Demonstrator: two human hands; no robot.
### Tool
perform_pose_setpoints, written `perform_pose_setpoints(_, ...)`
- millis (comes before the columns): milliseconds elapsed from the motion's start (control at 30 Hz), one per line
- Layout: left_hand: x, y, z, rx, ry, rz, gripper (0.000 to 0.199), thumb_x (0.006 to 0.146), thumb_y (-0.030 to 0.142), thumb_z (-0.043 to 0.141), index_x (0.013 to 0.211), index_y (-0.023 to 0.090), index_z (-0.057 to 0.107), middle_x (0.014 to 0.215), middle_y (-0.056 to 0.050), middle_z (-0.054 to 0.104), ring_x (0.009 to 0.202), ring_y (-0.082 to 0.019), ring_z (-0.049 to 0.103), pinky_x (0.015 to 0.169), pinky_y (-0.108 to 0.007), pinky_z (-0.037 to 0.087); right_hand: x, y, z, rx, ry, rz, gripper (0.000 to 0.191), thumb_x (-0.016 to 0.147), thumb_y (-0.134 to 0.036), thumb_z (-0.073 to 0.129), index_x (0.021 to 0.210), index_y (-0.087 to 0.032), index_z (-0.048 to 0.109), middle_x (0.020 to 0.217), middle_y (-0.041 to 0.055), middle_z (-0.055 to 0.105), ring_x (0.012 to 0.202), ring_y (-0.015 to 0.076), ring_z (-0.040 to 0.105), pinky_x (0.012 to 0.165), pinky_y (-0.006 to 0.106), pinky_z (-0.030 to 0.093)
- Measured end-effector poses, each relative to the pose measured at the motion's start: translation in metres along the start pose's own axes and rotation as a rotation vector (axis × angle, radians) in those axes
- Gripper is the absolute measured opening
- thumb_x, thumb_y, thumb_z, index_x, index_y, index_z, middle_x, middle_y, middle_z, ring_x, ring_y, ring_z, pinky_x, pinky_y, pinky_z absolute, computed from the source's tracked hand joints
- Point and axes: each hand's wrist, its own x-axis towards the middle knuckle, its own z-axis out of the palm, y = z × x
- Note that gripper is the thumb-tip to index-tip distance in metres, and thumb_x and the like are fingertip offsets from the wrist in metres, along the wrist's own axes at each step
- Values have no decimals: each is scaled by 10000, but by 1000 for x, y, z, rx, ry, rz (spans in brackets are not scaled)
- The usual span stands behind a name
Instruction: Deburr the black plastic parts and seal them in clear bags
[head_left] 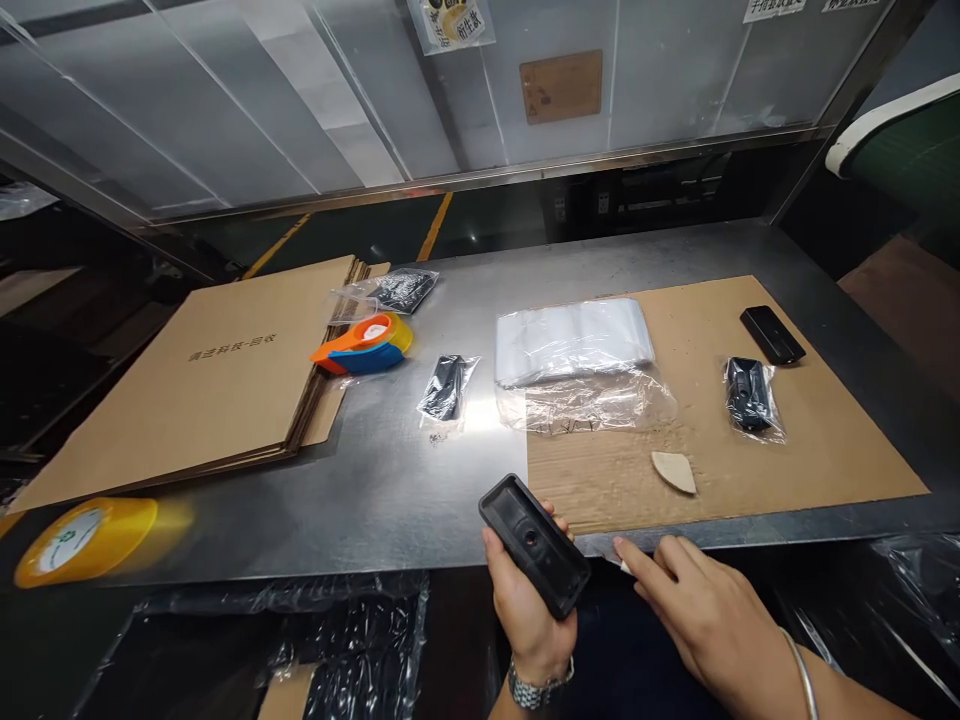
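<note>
My left hand (525, 610) is wrapped round a black rectangular plastic part (534, 545), its hollow side turned up, with a small hole in the middle. To its right, near the table's front edge, my right hand (697, 600) has its fingers bent together around a small whitish thing (624, 566), mostly hidden. A stack of clear plastic bags (574, 340) lies beyond the hands. On the cardboard sheet (825, 440) at the right are a bagged black part (750, 395), a bare black part (772, 335) and a beige wedge-shaped piece (675, 472).
Flattened cardboard boxes (202, 370) are stacked at the left of the metal table (390, 510). Near them lie an orange and blue tape dispenser (364, 347), bagged black items (405, 290), another bagged part (448, 388) and a yellow tape roll (82, 543).
</note>
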Motion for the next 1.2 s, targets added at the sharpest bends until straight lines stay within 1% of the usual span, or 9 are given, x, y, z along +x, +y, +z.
perform_pose_setpoints(67, 0, 1, 0, -15, -65, -7, 480, 857, 483, 342, 823, 130, 666, 726, -56, 656, 575, -130, 608, 533, -221, 506, -3, 1, -3, 61, -53, -5, 405, 922, -132, 208, 1213, -164, 488, 703, 30, 515, 558, 122, 499, 471, 223, 356)
perform_pose_setpoints(100, -1, 1, 0, -21, -91, -15, 485, 857, 484, 338, 819, 131, 668, 723, -55, 652, 576, -131, 605, 539, -225, 508, -4, 0, -4, 68, -56, -19, 413, 921, -125, 199, 1215, -164, 487, 695, 29, 516, 552, 121, 500, 475, 222, 361)
perform_pose_setpoints(233, -3, 2, 0, -22, -142, -35, 483, 845, 494, 352, 826, 130, 670, 724, -55, 641, 577, -133, 595, 529, -224, 503, -7, -4, -9, 34, 22, -32, 343, 928, -205, 289, 1160, -158, 537, 654, 25, 509, 569, 136, 496, 511, 248, 364)
perform_pose_setpoints(433, -5, 2, 0, -20, -110, -14, 455, 794, 526, 435, 832, 139, 671, 717, -54, 643, 573, -136, 594, 537, -223, 504, -7, -7, -8, 0, 30, -28, 358, 921, -204, 282, 1143, -172, 562, 653, 36, 504, 575, 141, 475, 524, 257, 344)
perform_pose_setpoints(600, -6, 0, -1, -18, -123, 15, 440, 751, 544, 494, 852, 155, 672, 725, -49, 648, 580, -139, 594, 545, -225, 503, -7, -9, -11, -16, 50, -35, 377, 926, -192, 256, 1108, -166, 586, 642, 37, 501, 572, 137, 462, 523, 248, 341)
perform_pose_setpoints(733, -6, 0, -3, -8, -152, 47, 441, 734, 554, 509, 843, 162, 679, 730, -51, 657, 579, -144, 599, 515, -221, 496, -6, -8, -12, -12, 49, -40, 383, 929, -190, 247, 1096, -168, 591, 635, 35, 498, 570, 135, 452, 523, 245, 337)
perform_pose_setpoints(833, -7, 0, -3, 3, -144, 65, 445, 716, 568, 522, 829, 169, 685, 723, -48, 664, 577, -146, 605, 503, -219, 495, -6, -8, -11, -16, 53, -43, 374, 923, -185, 257, 1095, -167, 589, 638, 36, 499, 575, 135, 448, 529, 242, 331)
perform_pose_setpoints(1033, -6, 0, -3, 19, -122, 82, 480, 620, 601, 605, 801, 165, 693, 700, -41, 670, 568, -146, 606, 502, -220, 503, -8, -9, -7, -37, 59, -18, 368, 896, -151, 277, 1101, -188, 581, 644, 36, 499, 579, 142, 456, 542, 256, 309)
perform_pose_setpoints(1200, -6, -1, -4, 27, -98, 83, 481, 639, 598, 594, 819, 162, 688, 716, -43, 677, 579, -146, 611, 525, -218, 505, -7, -9, -6, -45, 69, -3, 371, 897, -140, 277, 1097, -186, 586, 637, 36, 502, 573, 142, 459, 534, 261, 310)
